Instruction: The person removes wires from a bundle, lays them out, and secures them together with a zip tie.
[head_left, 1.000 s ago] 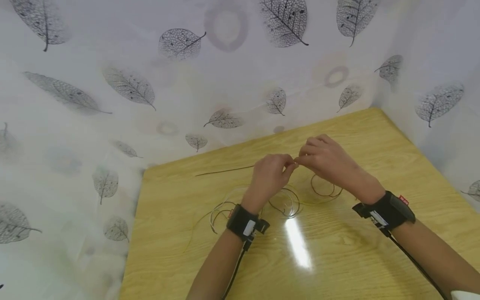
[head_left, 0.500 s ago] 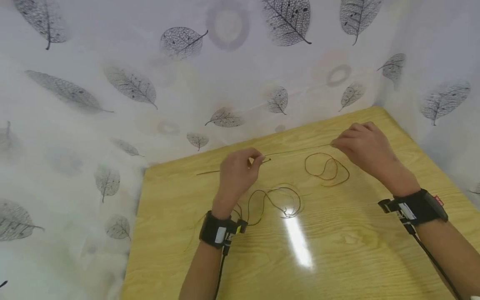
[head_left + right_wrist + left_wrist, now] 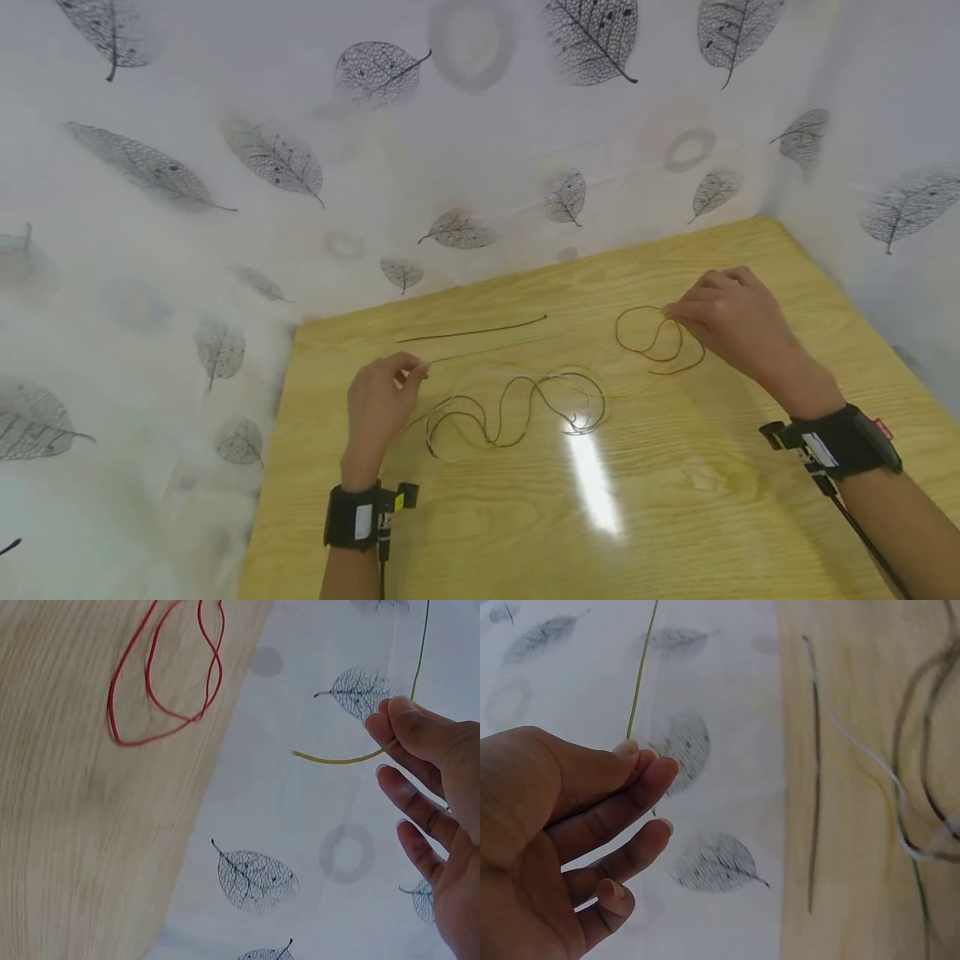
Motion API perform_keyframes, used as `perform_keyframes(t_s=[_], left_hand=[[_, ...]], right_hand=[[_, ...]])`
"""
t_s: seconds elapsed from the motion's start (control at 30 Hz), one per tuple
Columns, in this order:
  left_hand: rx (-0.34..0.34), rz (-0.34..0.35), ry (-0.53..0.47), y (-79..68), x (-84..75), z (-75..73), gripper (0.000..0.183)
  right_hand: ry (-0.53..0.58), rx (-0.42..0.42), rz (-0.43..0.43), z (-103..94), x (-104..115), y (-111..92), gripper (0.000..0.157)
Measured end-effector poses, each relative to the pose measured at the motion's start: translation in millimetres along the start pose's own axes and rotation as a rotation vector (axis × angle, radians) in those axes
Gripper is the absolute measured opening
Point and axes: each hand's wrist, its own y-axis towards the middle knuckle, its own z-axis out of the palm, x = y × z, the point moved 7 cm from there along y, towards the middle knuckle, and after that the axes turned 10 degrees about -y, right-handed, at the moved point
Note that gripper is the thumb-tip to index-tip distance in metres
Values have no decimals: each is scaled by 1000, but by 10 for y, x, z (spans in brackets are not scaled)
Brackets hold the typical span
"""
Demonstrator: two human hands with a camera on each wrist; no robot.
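Note:
My left hand (image 3: 378,400) is raised over the left of the table, pinching a thin yellow-green cord (image 3: 639,682) between thumb and index finger; its other fingers are loosely bent. From that pinch the cord runs rightward in the head view until it fades against the wood. Over the right side, my right hand (image 3: 738,333) pinches a yellow cord near its end (image 3: 334,760), a short tail sticking out and a greenish length rising beyond the fingers. A red cord (image 3: 112,697) lies in loops just left of the right hand. Behind the hands' span lies a straight dark cord (image 3: 472,332).
Several dark, white and yellow cords (image 3: 491,442) lie in overlapping curls on the wooden table (image 3: 675,517), between the hands and nearer the body. A leaf-printed white covering (image 3: 480,150) rises behind the table's back edge and along its sides.
The hands were together a second ago, then drew apart. My left hand has since moved farther left and toward the body; the right moved right, then slightly lower. The cord between them came into view.

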Motion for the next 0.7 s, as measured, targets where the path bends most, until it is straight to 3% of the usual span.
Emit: perform_keyframes(t_s=[0.13, 0.3, 0.5, 0.7], left_hand=[[-1, -92, 26, -295, 407, -36, 10], [59, -213, 59, -500, 718, 57, 11], [104, -310, 79, -585, 879, 153, 12], [198, -396, 24, -688, 971, 274, 12]], right_hand=[[39, 60, -49, 195, 265, 3, 19], [71, 148, -56, 423, 502, -44, 16], [78, 250, -39, 612, 699, -111, 9], [106, 402, -1, 833, 825, -169, 16]])
